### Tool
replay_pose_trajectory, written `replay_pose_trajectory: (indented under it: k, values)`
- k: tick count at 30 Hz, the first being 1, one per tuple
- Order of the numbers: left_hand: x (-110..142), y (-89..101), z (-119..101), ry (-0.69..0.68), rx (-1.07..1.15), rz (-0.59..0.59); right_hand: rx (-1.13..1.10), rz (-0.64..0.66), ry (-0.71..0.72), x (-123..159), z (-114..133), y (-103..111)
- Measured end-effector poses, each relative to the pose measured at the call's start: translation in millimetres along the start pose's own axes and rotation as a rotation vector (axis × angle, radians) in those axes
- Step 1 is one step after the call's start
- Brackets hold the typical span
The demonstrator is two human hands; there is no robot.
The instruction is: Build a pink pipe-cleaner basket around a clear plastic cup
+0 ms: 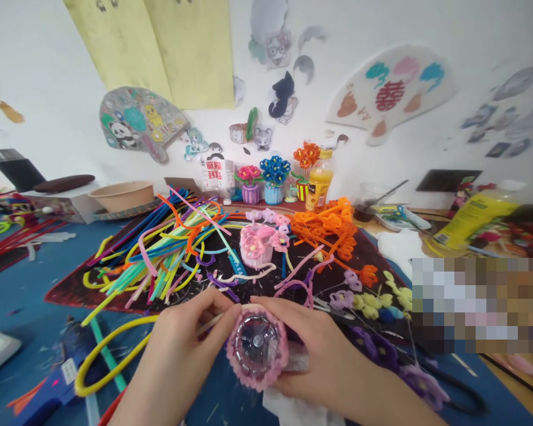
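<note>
A clear plastic cup [258, 349] faces me with its round end, ringed by fuzzy pink pipe cleaner [266, 381]. My right hand [315, 334] is closed around the cup's right side, its thumb on the upper rim. At the upper left edge my left hand [186, 334] pinches a pale pipe cleaner [211, 323] between thumb and finger, pressed against the ring. Something translucent shows beside the cup under my right palm. White tissue [297, 409] lies below it. Just beyond my hands stands a small pink pot with pipe-cleaner flowers [256, 244].
Loose pipe cleaners [160, 251] heap on the dark mat at left; orange ones [331, 234] pile at right. A blue glue gun [55, 384] lies near my left forearm. Finished flower pots [273, 183] and a juice bottle [320, 183] line the wall. Purple flowers [420, 381] lie at right.
</note>
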State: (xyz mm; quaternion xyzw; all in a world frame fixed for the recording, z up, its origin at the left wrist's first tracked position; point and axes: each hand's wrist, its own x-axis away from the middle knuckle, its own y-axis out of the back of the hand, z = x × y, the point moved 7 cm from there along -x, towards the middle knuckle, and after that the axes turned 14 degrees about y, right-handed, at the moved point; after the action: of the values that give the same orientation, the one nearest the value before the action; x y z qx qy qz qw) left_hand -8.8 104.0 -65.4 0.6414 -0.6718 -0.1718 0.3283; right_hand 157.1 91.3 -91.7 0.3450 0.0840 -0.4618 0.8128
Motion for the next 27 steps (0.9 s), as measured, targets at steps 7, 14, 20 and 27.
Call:
replay_pose_trajectory:
  k: [7,14,20,27]
  values:
    - [7,3.9,0,-0.004,0.132,-0.174,0.087,-0.217,0.077,1,6,12]
    - [14,7.7,-14,-0.156,0.216,-0.323,0.083,-0.266,0.013,1,5,15]
    - [18,8.8,-19,-0.267,0.155,-0.412,0.129,-0.255,0.102,2,6,15]
    - [24,8.3,-27,-0.37,0.115,-0.425,0.071,-0.205,0.088,7,1,11]
